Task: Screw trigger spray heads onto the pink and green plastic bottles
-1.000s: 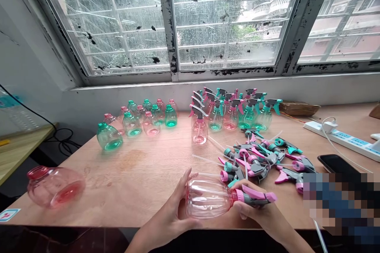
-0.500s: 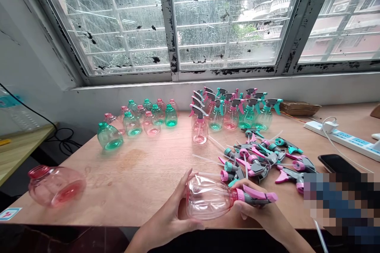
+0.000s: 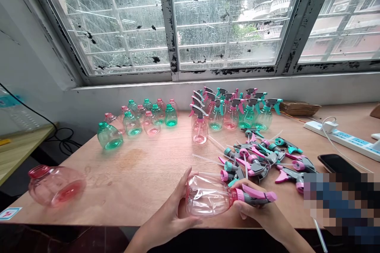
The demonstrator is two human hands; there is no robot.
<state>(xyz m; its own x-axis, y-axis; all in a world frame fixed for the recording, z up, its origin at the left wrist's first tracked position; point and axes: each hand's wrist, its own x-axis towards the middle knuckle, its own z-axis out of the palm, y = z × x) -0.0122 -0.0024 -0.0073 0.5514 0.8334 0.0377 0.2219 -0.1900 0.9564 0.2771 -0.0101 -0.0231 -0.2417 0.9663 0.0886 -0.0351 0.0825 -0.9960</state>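
Observation:
A clear pink spray bottle [image 3: 208, 195] lies on its side in the air over the table's front edge, its neck pointing right. My left hand [image 3: 175, 209] is wrapped round the bottle's base end. At the neck, my right hand [image 3: 252, 205] grips the pink collar of the spray head [image 3: 258, 195], which sits on the bottle's mouth; its trigger is pink and its body grey. Just beyond my right hand lies a heap of loose spray heads [image 3: 258, 162] in pink, teal and grey, with thin clear tubes.
Open pink and green bottles [image 3: 132, 124] stand at the back left, and a larger-looking pink bottle [image 3: 56, 185] at the front left. Several bottles with spray heads [image 3: 231, 114] stand by the wall. On the right are a power strip [image 3: 344, 138] and a black phone [image 3: 338, 164].
The bottle and both hands are almost still; the bottle has shifted very slightly up and left. Nothing else has moved.

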